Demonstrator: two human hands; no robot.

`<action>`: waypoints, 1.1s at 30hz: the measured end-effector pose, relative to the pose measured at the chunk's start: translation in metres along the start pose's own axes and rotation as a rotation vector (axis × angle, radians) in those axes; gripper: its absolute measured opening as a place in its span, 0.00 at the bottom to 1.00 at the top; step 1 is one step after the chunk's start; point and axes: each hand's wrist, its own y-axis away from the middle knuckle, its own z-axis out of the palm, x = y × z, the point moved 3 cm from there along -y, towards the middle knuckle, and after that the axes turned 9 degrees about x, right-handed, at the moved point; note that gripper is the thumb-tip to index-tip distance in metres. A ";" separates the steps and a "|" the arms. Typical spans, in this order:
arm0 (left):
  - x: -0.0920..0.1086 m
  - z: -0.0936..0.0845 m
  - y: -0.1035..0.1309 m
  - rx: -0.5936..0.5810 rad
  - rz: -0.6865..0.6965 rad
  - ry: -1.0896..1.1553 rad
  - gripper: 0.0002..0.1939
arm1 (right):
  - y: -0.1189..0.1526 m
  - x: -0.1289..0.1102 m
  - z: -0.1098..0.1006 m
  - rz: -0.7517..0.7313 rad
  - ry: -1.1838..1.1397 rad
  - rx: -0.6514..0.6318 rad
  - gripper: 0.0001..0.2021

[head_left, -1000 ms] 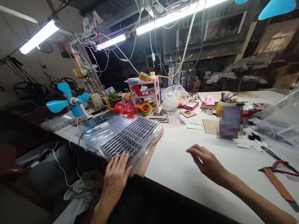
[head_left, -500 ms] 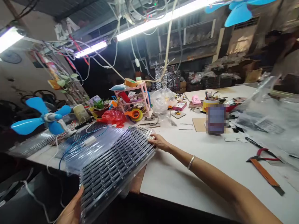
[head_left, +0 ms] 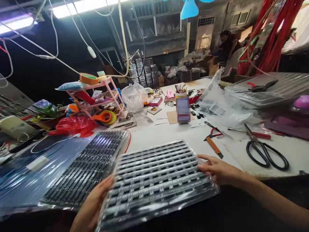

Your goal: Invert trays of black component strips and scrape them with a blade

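A transparent plastic tray (head_left: 154,180) with rows of small black and silvery parts is held tilted at the table's front edge. My left hand (head_left: 93,204) grips its left side, partly hidden behind it. On the right side, my right hand (head_left: 214,169) pinches the rim with thumb and fingers. Left of it lies a similar tray (head_left: 89,167) filled with black parts, on a plastic-wrapped surface. What the parts in the trays are, I cannot make out.
Scissors (head_left: 264,148), red-handled pliers (head_left: 213,132) and an orange cutter (head_left: 213,146) lie to the right. A pink rack (head_left: 113,91), a red bag (head_left: 72,126) and an orange tape dispenser (head_left: 102,117) stand at left. A co-worker (head_left: 227,45) is in the background.
The held tray has come off to the right, now in front of me, while a similar tray shows at left. My view has turned right, bringing the scissors into sight.
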 end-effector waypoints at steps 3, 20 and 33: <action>0.026 0.044 -0.011 -0.224 0.274 -0.273 0.31 | 0.012 0.002 -0.025 -0.165 0.382 0.327 0.36; 0.010 0.063 -0.006 -0.017 0.664 -0.693 0.29 | -0.026 -0.019 -0.070 -0.468 1.182 0.762 0.28; 0.003 0.031 0.006 -0.306 0.726 -0.824 0.26 | 0.000 0.006 -0.046 -0.808 1.289 0.461 0.23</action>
